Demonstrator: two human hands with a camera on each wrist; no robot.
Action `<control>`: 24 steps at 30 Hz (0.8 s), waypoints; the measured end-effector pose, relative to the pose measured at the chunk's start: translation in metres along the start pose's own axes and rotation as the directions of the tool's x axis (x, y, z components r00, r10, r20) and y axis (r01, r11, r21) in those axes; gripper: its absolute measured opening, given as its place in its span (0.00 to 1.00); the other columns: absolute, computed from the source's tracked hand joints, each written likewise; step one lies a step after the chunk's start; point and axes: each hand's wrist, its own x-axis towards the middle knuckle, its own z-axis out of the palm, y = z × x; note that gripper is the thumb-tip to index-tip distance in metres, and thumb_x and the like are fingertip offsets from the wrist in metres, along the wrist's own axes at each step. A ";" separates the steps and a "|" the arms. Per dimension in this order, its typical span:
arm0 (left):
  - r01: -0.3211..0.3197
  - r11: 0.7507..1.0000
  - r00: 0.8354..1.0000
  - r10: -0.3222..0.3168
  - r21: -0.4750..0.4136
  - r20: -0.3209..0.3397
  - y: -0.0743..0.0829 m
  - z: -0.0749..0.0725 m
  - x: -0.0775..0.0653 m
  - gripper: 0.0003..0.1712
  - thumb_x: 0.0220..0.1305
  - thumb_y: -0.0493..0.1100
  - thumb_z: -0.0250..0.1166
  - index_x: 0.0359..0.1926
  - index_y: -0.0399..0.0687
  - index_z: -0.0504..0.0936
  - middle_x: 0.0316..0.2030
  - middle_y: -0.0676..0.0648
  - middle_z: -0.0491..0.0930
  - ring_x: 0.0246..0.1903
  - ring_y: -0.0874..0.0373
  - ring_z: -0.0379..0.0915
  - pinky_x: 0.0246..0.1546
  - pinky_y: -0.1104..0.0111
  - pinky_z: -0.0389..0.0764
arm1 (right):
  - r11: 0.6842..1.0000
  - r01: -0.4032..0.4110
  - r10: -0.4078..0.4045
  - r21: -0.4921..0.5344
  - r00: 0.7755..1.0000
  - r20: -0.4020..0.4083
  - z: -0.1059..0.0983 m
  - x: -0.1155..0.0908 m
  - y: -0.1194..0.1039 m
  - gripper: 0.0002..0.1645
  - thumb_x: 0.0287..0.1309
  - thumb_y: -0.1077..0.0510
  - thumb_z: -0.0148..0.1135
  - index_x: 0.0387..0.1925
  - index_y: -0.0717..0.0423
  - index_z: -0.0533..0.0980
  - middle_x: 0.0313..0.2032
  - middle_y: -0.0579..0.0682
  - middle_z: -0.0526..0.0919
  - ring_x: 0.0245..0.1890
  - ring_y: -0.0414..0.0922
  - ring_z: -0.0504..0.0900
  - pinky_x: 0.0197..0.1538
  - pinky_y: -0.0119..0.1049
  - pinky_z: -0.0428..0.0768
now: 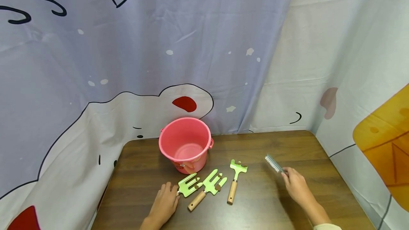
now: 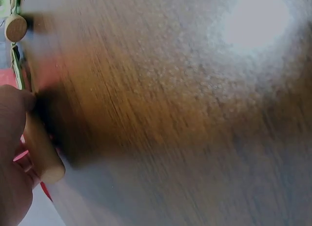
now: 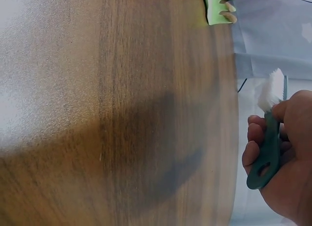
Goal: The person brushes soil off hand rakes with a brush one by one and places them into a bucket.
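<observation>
In the head view my left hand (image 1: 163, 201) holds the leftmost green garden fork (image 1: 188, 185) by its handle. The left wrist view shows that wooden handle (image 2: 43, 150) under the hand, its rounded end sticking out. Brown lumps sit on the fork's tines. My right hand (image 1: 295, 186) grips a small brush (image 1: 274, 163) above the right part of the table. Its white bristles (image 3: 273, 89) and dark green handle (image 3: 265, 155) show in the right wrist view, the fingers curled round the handle.
A pink bucket (image 1: 186, 146) stands at the back of the wooden table (image 1: 255, 208). Beside the left hand lies a second green fork (image 1: 211, 184), and farther right a small green rake (image 1: 234, 180), both with brown lumps. A patterned curtain (image 1: 223, 45) hangs behind the table.
</observation>
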 end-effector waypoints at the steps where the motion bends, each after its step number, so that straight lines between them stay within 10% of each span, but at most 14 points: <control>1: 0.002 1.000 1.000 -0.002 0.000 0.004 0.000 0.000 0.000 0.20 0.52 0.43 0.79 0.43 0.43 0.82 0.36 0.44 0.73 0.36 0.49 0.71 0.32 0.58 0.74 | 1.000 -0.003 0.003 0.002 1.000 0.004 0.000 0.000 0.000 0.12 0.69 0.69 0.58 0.48 0.76 0.76 0.39 0.65 0.83 0.38 0.59 0.86 0.40 0.51 0.86; 14: 0.019 1.000 0.999 -0.019 0.011 -0.026 0.004 0.005 0.003 0.21 0.49 0.42 0.80 0.37 0.44 0.76 0.33 0.45 0.72 0.33 0.48 0.71 0.30 0.57 0.73 | 1.000 -0.005 0.005 0.013 0.999 0.049 0.002 -0.002 0.003 0.13 0.69 0.68 0.58 0.49 0.78 0.75 0.40 0.65 0.83 0.40 0.61 0.86 0.42 0.50 0.86; 24: 0.152 0.988 0.988 -0.151 0.019 -0.008 0.010 0.001 0.005 0.17 0.54 0.41 0.76 0.41 0.50 0.77 0.36 0.45 0.72 0.37 0.46 0.71 0.32 0.54 0.67 | 1.000 -0.005 0.004 0.012 0.999 0.036 0.003 -0.002 0.004 0.12 0.69 0.68 0.59 0.48 0.77 0.75 0.40 0.65 0.84 0.39 0.60 0.86 0.42 0.50 0.86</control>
